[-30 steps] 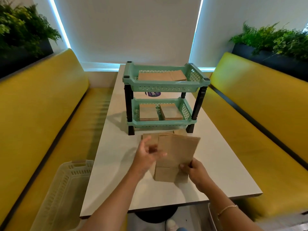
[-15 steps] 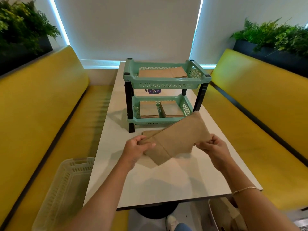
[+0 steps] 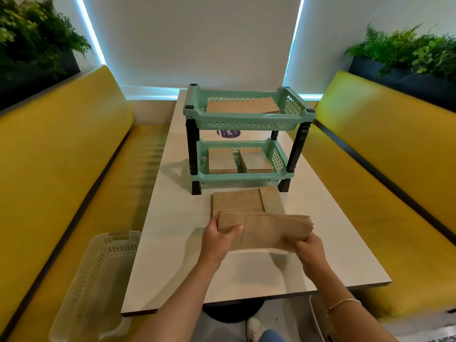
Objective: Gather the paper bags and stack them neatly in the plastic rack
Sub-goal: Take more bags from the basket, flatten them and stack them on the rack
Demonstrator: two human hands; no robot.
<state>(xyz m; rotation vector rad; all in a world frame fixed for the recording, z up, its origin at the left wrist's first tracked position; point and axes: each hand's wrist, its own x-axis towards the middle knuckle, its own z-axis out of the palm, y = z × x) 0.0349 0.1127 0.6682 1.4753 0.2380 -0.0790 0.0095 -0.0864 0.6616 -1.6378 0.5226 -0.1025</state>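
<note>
Above the white rectangular table point(image 3: 172, 243), in the head view, we held a bundle of flat brown paper bags point(image 3: 269, 230) level and lengthwise between us. Our left hand point(image 3: 219, 239) gripped its left end, thumb on top, and our right hand point(image 3: 307, 246) curled round its right end from below. Beyond the bundle more flat brown paper bags point(image 3: 237, 202) lay on the table, just before the mint-green two-tier plastic rack with black posts point(image 3: 249, 122). We saw one stack of bags on its upper shelf point(image 3: 243, 106) and two stacks side by side on its lower shelf point(image 3: 240, 160). Yellow padded benches point(image 3: 61, 156) flanked the table, and a clear perforated plastic basket point(image 3: 96, 280) sat on the left one.
</note>
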